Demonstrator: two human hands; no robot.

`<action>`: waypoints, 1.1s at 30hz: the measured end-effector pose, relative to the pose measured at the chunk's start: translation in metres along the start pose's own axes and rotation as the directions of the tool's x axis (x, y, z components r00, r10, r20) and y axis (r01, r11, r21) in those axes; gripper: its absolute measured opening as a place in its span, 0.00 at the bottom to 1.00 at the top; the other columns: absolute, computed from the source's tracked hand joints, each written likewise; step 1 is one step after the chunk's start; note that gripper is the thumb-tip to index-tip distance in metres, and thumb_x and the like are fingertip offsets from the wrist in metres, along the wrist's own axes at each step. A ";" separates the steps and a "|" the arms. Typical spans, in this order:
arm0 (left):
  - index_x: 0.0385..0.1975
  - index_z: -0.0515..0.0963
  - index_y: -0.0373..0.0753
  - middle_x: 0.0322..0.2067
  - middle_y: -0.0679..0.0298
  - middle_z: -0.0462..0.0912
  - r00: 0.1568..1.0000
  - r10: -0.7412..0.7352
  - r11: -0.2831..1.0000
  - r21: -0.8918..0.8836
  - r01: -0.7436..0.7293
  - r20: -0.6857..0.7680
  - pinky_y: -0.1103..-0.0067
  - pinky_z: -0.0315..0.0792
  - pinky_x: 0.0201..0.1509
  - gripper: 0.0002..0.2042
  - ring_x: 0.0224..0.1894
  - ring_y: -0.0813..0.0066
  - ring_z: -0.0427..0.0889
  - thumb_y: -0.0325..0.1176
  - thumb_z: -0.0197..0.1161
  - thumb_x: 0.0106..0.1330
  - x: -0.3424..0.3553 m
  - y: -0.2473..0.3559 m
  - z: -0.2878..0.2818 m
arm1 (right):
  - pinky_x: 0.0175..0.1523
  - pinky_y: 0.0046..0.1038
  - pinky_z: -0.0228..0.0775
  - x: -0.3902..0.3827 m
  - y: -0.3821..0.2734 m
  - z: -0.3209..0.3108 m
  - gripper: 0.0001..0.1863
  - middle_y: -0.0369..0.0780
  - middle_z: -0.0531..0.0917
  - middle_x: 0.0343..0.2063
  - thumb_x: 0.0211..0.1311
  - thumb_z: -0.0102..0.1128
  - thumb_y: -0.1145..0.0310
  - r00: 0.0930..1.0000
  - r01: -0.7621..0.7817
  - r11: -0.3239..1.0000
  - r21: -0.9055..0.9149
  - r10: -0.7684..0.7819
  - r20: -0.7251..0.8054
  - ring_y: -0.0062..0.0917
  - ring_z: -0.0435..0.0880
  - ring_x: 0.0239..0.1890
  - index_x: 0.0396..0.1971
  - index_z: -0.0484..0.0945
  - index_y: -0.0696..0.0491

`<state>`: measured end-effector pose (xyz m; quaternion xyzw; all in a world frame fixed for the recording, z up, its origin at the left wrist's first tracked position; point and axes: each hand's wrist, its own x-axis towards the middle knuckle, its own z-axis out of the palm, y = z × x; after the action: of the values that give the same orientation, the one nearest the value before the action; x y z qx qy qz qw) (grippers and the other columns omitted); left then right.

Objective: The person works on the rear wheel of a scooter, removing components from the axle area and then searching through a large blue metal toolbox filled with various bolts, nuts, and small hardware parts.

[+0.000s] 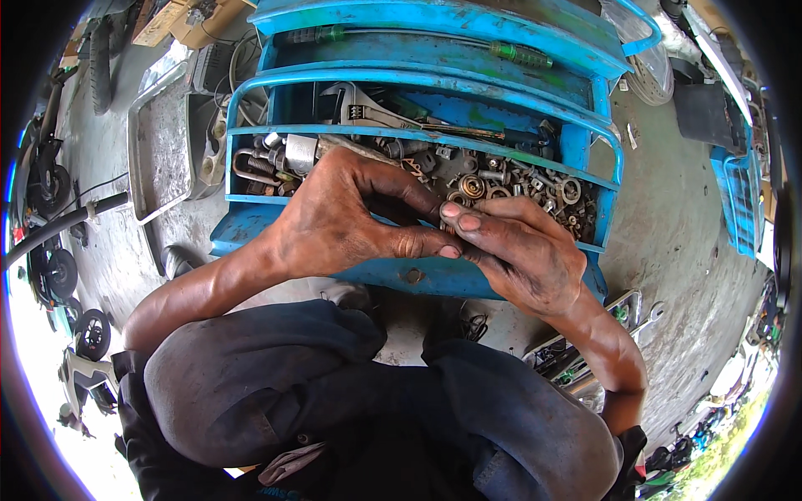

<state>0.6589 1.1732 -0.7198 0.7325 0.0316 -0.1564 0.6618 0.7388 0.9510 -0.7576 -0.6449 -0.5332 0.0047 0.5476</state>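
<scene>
My left hand and my right hand meet above the front tray of a blue metal toolbox. The left thumb and index finger close toward the right hand's fingertips. The right fingers are pinched together at the same spot. Anything small between them is hidden by the fingers. Under and behind the hands, the tray holds loose nuts, bolts and washers. A silvery cylindrical metal part lies beside the left wrist. In the tray behind rests an adjustable wrench.
A long screwdriver with a green handle lies in the upper tray. At the left, a grey metal pan stands on the concrete floor. A long tray with tools and a wrench lies by my right forearm. A blue crate stands far right.
</scene>
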 end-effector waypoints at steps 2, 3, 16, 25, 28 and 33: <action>0.39 0.86 0.27 0.38 0.53 0.90 0.997 -0.066 0.998 0.004 0.066 0.035 0.72 0.85 0.51 0.17 0.42 0.70 0.90 0.29 0.83 0.54 0.001 0.007 -0.001 | 0.38 0.28 0.83 -0.001 -0.001 0.001 0.29 0.45 0.90 0.42 0.48 0.76 0.79 0.999 0.012 1.000 0.015 -0.012 -0.032 0.31 0.86 0.37 0.55 0.81 0.61; 0.39 0.86 0.27 0.38 0.53 0.90 0.997 -0.067 0.998 0.005 0.066 0.032 0.72 0.85 0.51 0.17 0.42 0.70 0.90 0.29 0.83 0.54 -0.001 0.008 0.000 | 0.38 0.28 0.83 -0.001 -0.001 0.001 0.30 0.45 0.90 0.42 0.48 0.76 0.79 0.999 0.019 1.000 0.023 -0.018 -0.043 0.31 0.86 0.37 0.55 0.81 0.61; 0.41 0.81 0.30 0.40 0.57 0.89 0.982 -0.175 0.906 -0.379 0.189 0.072 0.76 0.83 0.51 0.15 0.43 0.76 0.87 0.29 0.78 0.61 -0.005 -0.028 0.005 | 0.42 0.30 0.81 -0.010 0.008 0.003 0.24 0.39 0.88 0.48 0.56 0.71 0.69 0.988 0.145 0.983 -0.113 -0.137 0.071 0.31 0.85 0.45 0.55 0.81 0.53; 0.43 0.83 0.27 0.43 0.53 0.89 0.955 -0.295 0.947 -0.147 0.286 -0.043 0.75 0.84 0.54 0.14 0.48 0.71 0.89 0.26 0.77 0.61 -0.010 -0.038 0.002 | 0.50 0.34 0.82 -0.030 -0.013 -0.031 0.17 0.42 0.85 0.51 0.58 0.67 0.81 0.924 -0.279 0.908 -0.314 0.343 0.169 0.35 0.86 0.48 0.49 0.84 0.54; 0.43 0.86 0.33 0.43 0.58 0.90 0.982 -0.174 0.968 0.169 0.185 -0.079 0.75 0.84 0.55 0.13 0.47 0.72 0.89 0.29 0.78 0.61 -0.006 -0.040 0.002 | 0.55 0.37 0.79 -0.046 -0.005 -0.060 0.17 0.44 0.83 0.50 0.58 0.63 0.82 0.820 -0.443 0.775 -0.451 0.553 0.145 0.38 0.84 0.49 0.48 0.83 0.56; 0.43 0.86 0.33 0.40 0.59 0.90 0.976 -0.152 0.969 0.169 0.178 -0.156 0.77 0.84 0.51 0.13 0.44 0.74 0.89 0.29 0.77 0.62 -0.005 -0.050 0.002 | 0.60 0.42 0.72 -0.048 0.000 -0.061 0.17 0.45 0.81 0.51 0.57 0.62 0.80 0.773 -0.324 0.691 -0.646 0.587 0.241 0.40 0.80 0.54 0.48 0.83 0.57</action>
<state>0.6415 1.1779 -0.7663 0.7940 0.1249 -0.1609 0.5727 0.7543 0.8752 -0.7607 -0.8744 -0.4334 0.1266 0.1777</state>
